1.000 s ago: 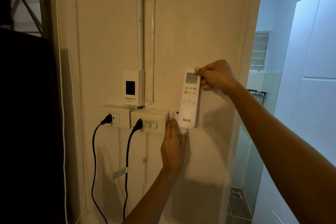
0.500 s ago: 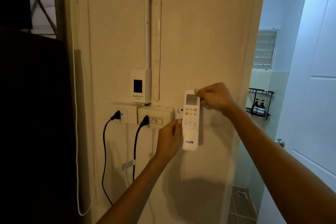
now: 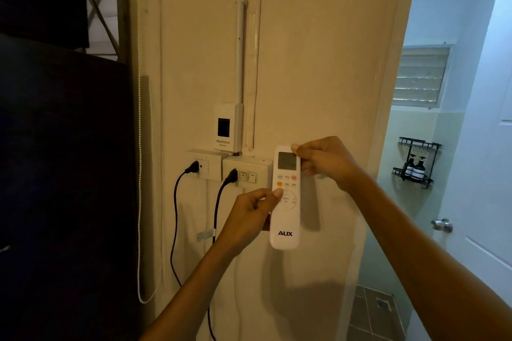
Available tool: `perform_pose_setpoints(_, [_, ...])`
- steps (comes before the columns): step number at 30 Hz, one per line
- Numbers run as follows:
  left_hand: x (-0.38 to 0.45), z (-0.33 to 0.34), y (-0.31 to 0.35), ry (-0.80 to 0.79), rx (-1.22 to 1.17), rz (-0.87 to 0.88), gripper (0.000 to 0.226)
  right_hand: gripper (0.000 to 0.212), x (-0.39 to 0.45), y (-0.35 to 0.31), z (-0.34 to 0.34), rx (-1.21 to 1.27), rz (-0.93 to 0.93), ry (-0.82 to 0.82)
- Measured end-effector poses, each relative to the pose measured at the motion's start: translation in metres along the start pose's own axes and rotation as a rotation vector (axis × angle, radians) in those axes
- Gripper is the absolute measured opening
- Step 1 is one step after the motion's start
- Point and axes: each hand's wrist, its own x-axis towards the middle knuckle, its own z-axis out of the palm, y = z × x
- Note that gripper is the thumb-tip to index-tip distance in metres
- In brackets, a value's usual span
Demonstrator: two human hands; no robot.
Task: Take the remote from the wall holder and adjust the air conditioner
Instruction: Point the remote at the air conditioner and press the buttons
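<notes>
The white remote (image 3: 285, 196) stands upright in front of the cream wall (image 3: 318, 63), screen at the top and the AUX lettering near its lower end. Both hands are on it. The right hand (image 3: 327, 159) pinches the top right corner, thumb over the edge of the display and the other fingers curled behind. The left hand (image 3: 249, 212) comes up from below and holds the left edge about halfway down, its thumb tip resting on the face just under the orange button; the rest of that hand is closed against the remote's side.

The wall holder itself is hard to make out — a small dark reddish patch shows behind the left hand at the remote's left edge, and that may be part of it, but I cannot say whether the remote sits in anything or is clear of the wall.

Just to the left of the remote is a switch box (image 3: 246, 171) with two rocker switches, a black plug (image 3: 232, 176) pushed into its left side. Beside that is a socket (image 3: 205, 165) with a second black plug, and above them a small breaker box (image 3: 227, 127) marked National. A beaded cord (image 3: 140, 174) hangs down the wall's left edge. Off to the right, through the doorway, a black wire rack (image 3: 417, 163) holds two dark bottles — near a white door with a round knob (image 3: 442, 225).
</notes>
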Motion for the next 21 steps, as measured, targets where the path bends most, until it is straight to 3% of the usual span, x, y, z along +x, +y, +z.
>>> perform_pose_setpoints(9, [-0.057, -0.016, 0.027, 0.123, 0.022, 0.036, 0.027, 0.026, -0.041, -0.025, 0.025, 0.122, -0.012, -0.059])
perform_pose_setpoints(13, [-0.082, -0.03, 0.042, 0.195, 0.025, 0.063, 0.027, 0.019, -0.058, -0.043, 0.041, 0.124, -0.032, -0.089])
perform_pose_setpoints(21, [-0.137, -0.074, 0.079, 0.244, 0.032, 0.113, 0.019, 0.027, -0.103, -0.096, 0.084, 0.174, -0.037, -0.052])
